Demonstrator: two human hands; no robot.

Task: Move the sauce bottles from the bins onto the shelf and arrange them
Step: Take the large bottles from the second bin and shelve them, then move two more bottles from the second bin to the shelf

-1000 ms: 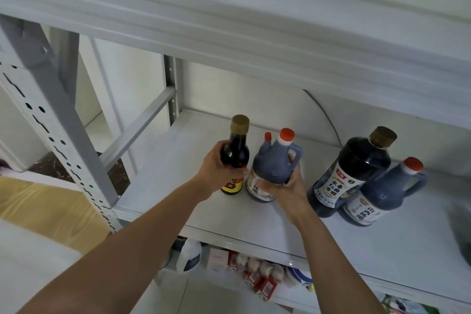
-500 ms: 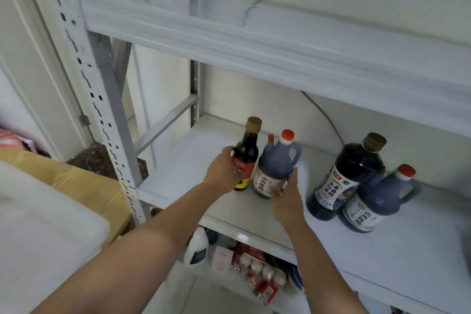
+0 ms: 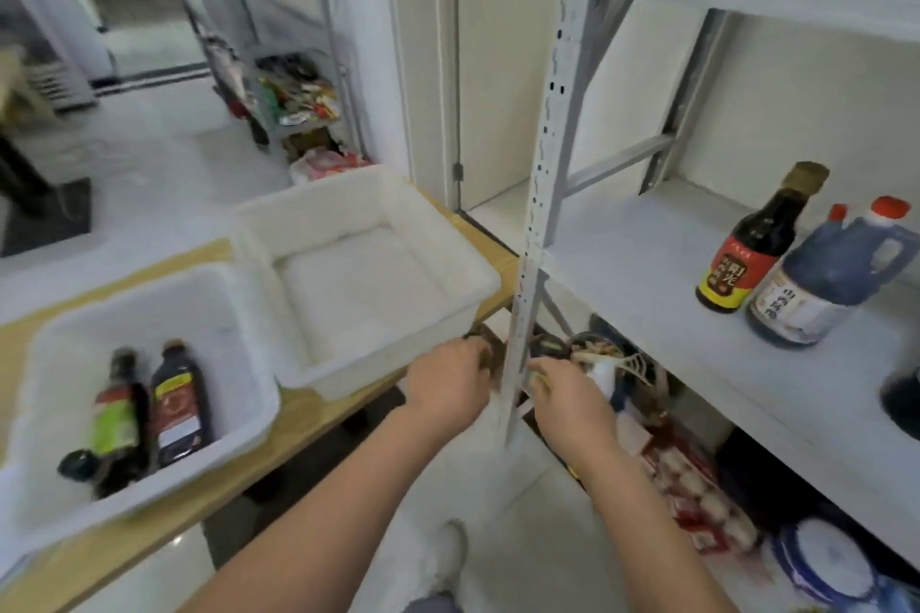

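Note:
On the white shelf point(image 3: 647, 294) at the right stand a dark slim bottle with a gold cap point(image 3: 756, 249) and, touching it, a blue-black jug with a red cap point(image 3: 826, 279). A further dark bottle point(image 3: 903, 396) shows at the right edge. Two white bins sit on a wooden table at the left. The near bin point(image 3: 64, 334) holds two or three dark sauce bottles lying down point(image 3: 144, 408). The far bin point(image 3: 363, 194) holds nothing. My left hand point(image 3: 450, 381) and my right hand point(image 3: 572, 401) hang empty, loosely curled, below the shelf edge, on either side of the rack post.
The perforated grey rack post point(image 3: 542, 174) stands between my hands. The wooden table point(image 3: 318, 413) carries the bins. Under the shelf lie red packets point(image 3: 697, 478), a blue-white dish point(image 3: 821, 562) and other goods. A second stocked rack point(image 3: 298, 100) stands farther back on the white floor.
Both hands let go of the slim bottle and the jug and dropped away from the shelf. The view swung left and down, bringing the bins into sight.

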